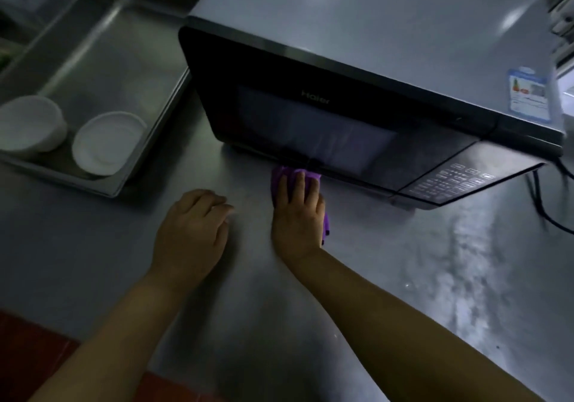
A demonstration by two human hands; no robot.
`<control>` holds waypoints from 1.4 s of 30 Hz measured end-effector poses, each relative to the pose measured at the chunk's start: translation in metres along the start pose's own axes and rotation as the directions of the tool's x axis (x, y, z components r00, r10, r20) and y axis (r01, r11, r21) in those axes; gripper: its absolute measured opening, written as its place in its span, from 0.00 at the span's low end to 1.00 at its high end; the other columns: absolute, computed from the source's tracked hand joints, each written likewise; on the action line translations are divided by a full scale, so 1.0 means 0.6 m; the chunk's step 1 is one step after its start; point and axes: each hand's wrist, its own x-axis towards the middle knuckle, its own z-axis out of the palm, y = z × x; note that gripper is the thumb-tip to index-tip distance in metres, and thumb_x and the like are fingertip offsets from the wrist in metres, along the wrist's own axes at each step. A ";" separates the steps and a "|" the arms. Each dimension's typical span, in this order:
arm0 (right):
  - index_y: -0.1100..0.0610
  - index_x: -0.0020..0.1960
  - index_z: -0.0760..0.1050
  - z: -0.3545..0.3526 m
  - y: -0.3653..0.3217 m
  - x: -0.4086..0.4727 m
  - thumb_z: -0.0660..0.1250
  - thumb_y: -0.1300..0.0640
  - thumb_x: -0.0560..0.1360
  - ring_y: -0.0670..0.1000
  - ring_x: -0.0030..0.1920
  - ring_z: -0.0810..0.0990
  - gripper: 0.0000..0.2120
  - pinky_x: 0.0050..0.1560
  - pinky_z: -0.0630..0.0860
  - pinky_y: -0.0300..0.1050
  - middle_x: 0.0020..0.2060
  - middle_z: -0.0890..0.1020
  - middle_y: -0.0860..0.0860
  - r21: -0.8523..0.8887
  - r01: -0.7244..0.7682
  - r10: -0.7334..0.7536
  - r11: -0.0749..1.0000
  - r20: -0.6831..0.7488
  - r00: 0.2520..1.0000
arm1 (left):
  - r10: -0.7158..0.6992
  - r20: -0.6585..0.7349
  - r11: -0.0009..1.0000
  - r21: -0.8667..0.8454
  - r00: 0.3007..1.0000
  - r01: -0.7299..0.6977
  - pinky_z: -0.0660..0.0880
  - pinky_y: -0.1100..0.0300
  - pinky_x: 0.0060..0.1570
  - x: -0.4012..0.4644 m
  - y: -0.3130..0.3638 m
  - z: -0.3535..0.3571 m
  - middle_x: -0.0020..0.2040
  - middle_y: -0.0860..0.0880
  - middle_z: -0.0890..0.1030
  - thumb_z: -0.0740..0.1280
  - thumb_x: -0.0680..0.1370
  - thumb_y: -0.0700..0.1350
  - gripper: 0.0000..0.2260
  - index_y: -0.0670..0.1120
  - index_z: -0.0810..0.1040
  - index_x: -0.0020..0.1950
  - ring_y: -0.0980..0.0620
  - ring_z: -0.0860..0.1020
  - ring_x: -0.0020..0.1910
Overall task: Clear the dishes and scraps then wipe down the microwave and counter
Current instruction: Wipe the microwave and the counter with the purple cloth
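Note:
A purple cloth (284, 174) lies flat on the steel counter (403, 277), just in front of the microwave's door. My right hand (298, 215) presses down on it with straight fingers, fingertips near the door's lower edge. The microwave (357, 69) is grey on top with a dark glass door, which is closed, and a keypad at the right. My left hand (192, 234) rests on the bare counter to the left of the cloth, fingers loosely bent, holding nothing. A white bowl (31, 125) and a white plate (107, 142) sit in a steel tray (149, 140) at the left.
A black power cord (540, 196) trails over the counter right of the microwave. The counter's front edge runs along the lower left, with red floor (28, 345) beyond it. The steel surface to the right shows streaky reflections.

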 end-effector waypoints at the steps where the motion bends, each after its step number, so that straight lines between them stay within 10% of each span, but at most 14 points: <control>1: 0.59 0.75 0.51 0.002 -0.011 0.007 0.62 0.54 0.75 0.70 0.71 0.57 0.34 0.66 0.61 0.64 0.73 0.58 0.64 -0.008 0.031 -0.031 0.999 0.003 1.000 | -0.008 0.003 1.000 -0.001 1.000 0.008 0.76 0.46 0.48 -0.005 -0.006 -0.001 0.48 0.40 0.82 0.63 0.73 0.38 0.10 0.38 0.82 0.48 0.38 0.78 0.51; 15: 0.45 0.76 0.49 0.007 -0.056 0.046 0.58 0.51 0.78 0.61 0.75 0.44 0.30 0.70 0.52 0.59 0.76 0.50 0.55 0.060 0.485 -0.488 0.873 0.098 0.867 | -0.114 0.005 0.992 -0.047 0.993 0.115 0.74 0.50 0.47 -0.058 -0.017 -0.011 0.47 0.42 0.81 0.60 0.74 0.40 0.12 0.38 0.81 0.48 0.40 0.76 0.50; 22: 0.42 0.73 0.59 0.002 0.070 -0.084 0.65 0.51 0.75 0.60 0.74 0.54 0.29 0.70 0.57 0.57 0.74 0.60 0.53 0.117 0.615 -0.621 0.780 0.021 0.784 | -0.089 -0.049 0.992 -0.097 0.995 0.084 0.74 0.51 0.47 -0.050 0.051 0.009 0.45 0.43 0.81 0.63 0.73 0.38 0.09 0.39 0.81 0.49 0.42 0.75 0.49; 35: 0.52 0.67 0.72 -0.057 0.490 -0.213 0.70 0.57 0.70 0.69 0.66 0.68 0.26 0.57 0.72 0.64 0.67 0.70 0.62 0.017 0.371 -0.370 0.928 -0.044 0.928 | 0.099 0.111 0.986 -0.147 0.989 -0.082 0.73 0.58 0.43 -0.026 0.344 0.099 0.44 0.48 0.82 0.70 0.69 0.34 0.09 0.43 0.82 0.47 0.47 0.76 0.50; 42: 0.42 0.72 0.61 -0.075 0.606 -0.230 0.62 0.50 0.76 0.62 0.74 0.50 0.26 0.71 0.57 0.57 0.76 0.52 0.55 0.058 0.048 -0.049 0.997 0.006 0.999 | 0.072 0.178 0.990 -0.133 0.981 -0.048 0.71 0.60 0.46 -0.076 0.458 0.123 0.45 0.49 0.82 0.69 0.71 0.37 0.08 0.44 0.82 0.49 0.47 0.76 0.52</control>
